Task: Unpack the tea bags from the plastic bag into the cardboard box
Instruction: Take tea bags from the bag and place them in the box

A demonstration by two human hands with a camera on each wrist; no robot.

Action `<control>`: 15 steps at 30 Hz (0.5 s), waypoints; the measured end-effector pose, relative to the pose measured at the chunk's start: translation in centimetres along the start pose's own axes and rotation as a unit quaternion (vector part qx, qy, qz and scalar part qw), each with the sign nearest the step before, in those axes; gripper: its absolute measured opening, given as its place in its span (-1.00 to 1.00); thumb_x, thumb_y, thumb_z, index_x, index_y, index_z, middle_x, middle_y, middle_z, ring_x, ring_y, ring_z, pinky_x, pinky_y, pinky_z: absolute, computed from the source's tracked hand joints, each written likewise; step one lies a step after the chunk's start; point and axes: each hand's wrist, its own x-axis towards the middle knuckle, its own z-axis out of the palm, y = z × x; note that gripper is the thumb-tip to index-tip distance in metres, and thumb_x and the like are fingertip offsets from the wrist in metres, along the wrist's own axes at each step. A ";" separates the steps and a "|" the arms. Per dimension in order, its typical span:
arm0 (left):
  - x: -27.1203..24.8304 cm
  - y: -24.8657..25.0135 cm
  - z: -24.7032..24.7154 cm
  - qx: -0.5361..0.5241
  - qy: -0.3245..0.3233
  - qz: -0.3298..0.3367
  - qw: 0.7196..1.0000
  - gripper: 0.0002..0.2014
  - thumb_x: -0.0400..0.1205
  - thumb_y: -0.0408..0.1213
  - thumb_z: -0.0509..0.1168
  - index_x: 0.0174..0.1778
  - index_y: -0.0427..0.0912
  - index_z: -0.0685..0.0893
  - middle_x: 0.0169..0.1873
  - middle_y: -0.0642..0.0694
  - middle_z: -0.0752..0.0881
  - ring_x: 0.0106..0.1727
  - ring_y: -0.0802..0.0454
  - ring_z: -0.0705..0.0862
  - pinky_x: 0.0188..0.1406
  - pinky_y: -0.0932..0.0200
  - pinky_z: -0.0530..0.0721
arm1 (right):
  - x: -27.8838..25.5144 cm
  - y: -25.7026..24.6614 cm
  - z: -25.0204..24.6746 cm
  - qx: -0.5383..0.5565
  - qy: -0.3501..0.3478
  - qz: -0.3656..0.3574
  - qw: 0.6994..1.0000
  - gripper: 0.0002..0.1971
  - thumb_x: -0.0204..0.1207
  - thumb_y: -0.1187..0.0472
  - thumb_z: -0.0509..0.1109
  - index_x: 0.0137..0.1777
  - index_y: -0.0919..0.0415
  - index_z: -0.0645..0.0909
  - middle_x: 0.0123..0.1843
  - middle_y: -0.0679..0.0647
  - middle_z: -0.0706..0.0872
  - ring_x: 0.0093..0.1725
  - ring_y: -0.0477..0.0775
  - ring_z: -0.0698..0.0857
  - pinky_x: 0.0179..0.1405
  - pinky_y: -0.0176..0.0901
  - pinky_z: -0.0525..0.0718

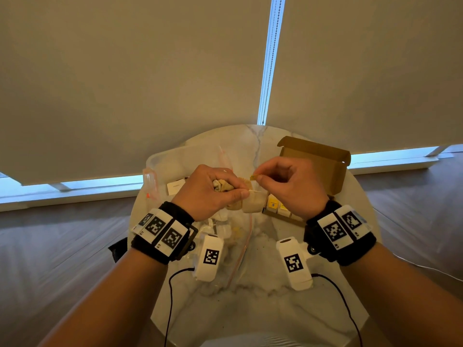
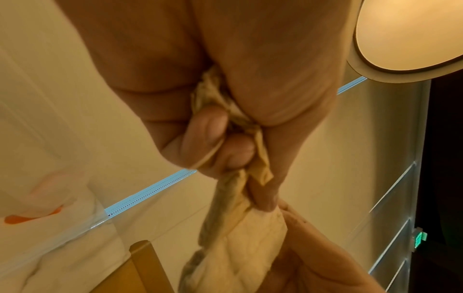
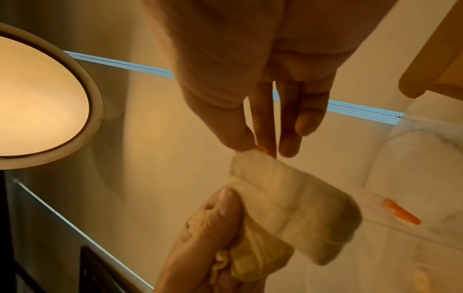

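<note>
**Both hands busy with a clump of tea bags**

Centre of the head view: the left hand is clenched around a crumpled bunch of beige paper tea bags, held up above the round white marble tabletop. The right hand pinches a small yellow paper tag between thumb and forefinger — its other fingers are loosely curled. The clear zip-top plastic bag lies under the hands, more bags inside. The open brown cardboard box sits right of centre, with yellow-tagged bags in it.
</note>
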 end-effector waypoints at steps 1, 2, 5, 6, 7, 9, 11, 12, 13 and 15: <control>0.0 0.0 0.0 0.000 0.001 -0.004 1.000 -0.98 0.48 -0.23 0.54 -0.22 -0.01 0.85 -0.22 -0.07 0.80 -0.13 -0.09 0.76 0.00 -0.20 0.72 | 0.0 -0.2 0.0 -0.019 0.001 -0.012 1.000 -0.92 0.45 0.35 0.53 -0.14 0.16 0.78 -0.20 0.01 0.79 -0.27 -0.06 0.74 -0.25 -0.23 0.72; 0.1 0.0 0.0 0.003 0.002 -0.007 1.000 -0.97 0.49 -0.24 0.55 -0.22 0.00 0.86 -0.21 -0.07 0.81 -0.12 -0.08 0.76 0.02 -0.20 0.72 | 0.0 -0.4 -0.1 -0.034 0.004 -0.024 0.999 -0.92 0.43 0.33 0.55 -0.16 0.13 0.79 -0.22 0.04 0.75 -0.32 -0.08 0.68 -0.31 -0.28 0.65; 0.2 0.0 0.0 0.009 0.011 -0.022 1.000 -0.94 0.49 -0.25 0.55 -0.22 0.03 0.86 -0.19 -0.03 0.82 -0.09 0.00 0.76 0.07 -0.16 0.72 | -0.2 -1.1 -0.4 -0.043 -0.006 -0.036 0.998 -0.93 0.44 0.32 0.54 -0.15 0.14 0.80 -0.37 0.15 0.69 -0.43 0.04 0.58 -0.40 -0.28 0.55; 0.2 -0.1 0.0 0.010 0.014 -0.028 0.999 -0.93 0.49 -0.25 0.55 -0.23 0.03 0.85 -0.19 -0.02 0.82 -0.10 0.02 0.76 0.07 -0.16 0.73 | -0.3 -1.3 -0.5 -0.040 -0.011 -0.032 0.999 -0.94 0.46 0.32 0.53 -0.14 0.15 0.80 -0.40 0.15 0.70 -0.44 0.07 0.60 -0.41 -0.24 0.57; 0.2 -0.1 0.1 0.013 0.017 -0.036 0.999 -0.93 0.48 -0.24 0.55 -0.22 0.04 0.85 -0.19 0.01 0.83 -0.08 0.05 0.76 0.09 -0.17 0.73 | -0.3 -1.4 -0.6 -0.035 -0.013 -0.028 0.999 -0.93 0.46 0.32 0.52 -0.13 0.16 0.79 -0.41 0.12 0.72 -0.44 0.06 0.63 -0.40 -0.21 0.61; 0.3 -0.4 0.2 0.022 0.025 -0.049 0.998 -0.95 0.47 -0.21 0.56 -0.21 0.05 0.86 -0.16 0.09 0.84 0.03 0.12 0.75 0.18 -0.21 0.69 | -0.5 -1.6 -0.7 -0.016 -0.023 -0.023 0.999 -0.94 0.48 0.34 0.50 -0.12 0.19 0.79 -0.38 0.06 0.77 -0.41 0.00 0.71 -0.38 -0.24 0.69; 0.4 -0.5 0.3 0.023 0.036 -0.052 0.998 -0.95 0.48 -0.21 0.56 -0.18 0.00 0.87 -0.15 0.09 0.84 0.08 0.10 0.76 0.19 -0.23 0.69 | -0.8 -1.7 -0.6 0.004 -0.044 -0.020 0.999 -0.95 0.49 0.35 0.49 -0.12 0.26 0.79 -0.36 0.05 0.79 -0.40 0.00 0.74 -0.38 -0.27 0.69; 0.4 -0.4 0.3 0.022 0.042 -0.050 0.998 -0.95 0.48 -0.23 0.56 -0.17 -0.02 0.87 -0.15 0.07 0.85 0.06 0.08 0.77 0.16 -0.22 0.70 | -0.9 -1.6 -0.6 0.010 -0.055 -0.019 0.998 -0.95 0.50 0.34 0.49 -0.11 0.28 0.79 -0.36 0.07 0.79 -0.41 0.00 0.73 -0.39 -0.26 0.70; 0.4 -0.3 0.4 0.018 0.047 -0.046 0.998 -0.95 0.49 -0.25 0.55 -0.17 -0.04 0.87 -0.15 0.04 0.85 0.02 0.06 0.78 0.11 -0.19 0.72 | -1.1 -1.5 -0.6 0.015 -0.063 -0.016 0.998 -0.95 0.49 0.34 0.49 -0.09 0.29 0.79 -0.36 0.07 0.79 -0.42 0.00 0.73 -0.40 -0.23 0.70; 0.4 0.1 0.4 0.006 0.054 -0.036 0.998 -0.96 0.49 -0.28 0.55 -0.19 -0.07 0.86 -0.18 -0.02 0.84 -0.07 0.01 0.79 -0.01 -0.10 0.76 | -1.3 -1.0 -0.5 0.027 -0.063 -0.006 0.998 -0.86 0.47 0.37 0.51 0.02 0.28 0.76 -0.35 0.09 0.79 -0.42 0.00 0.72 -0.39 -0.19 0.71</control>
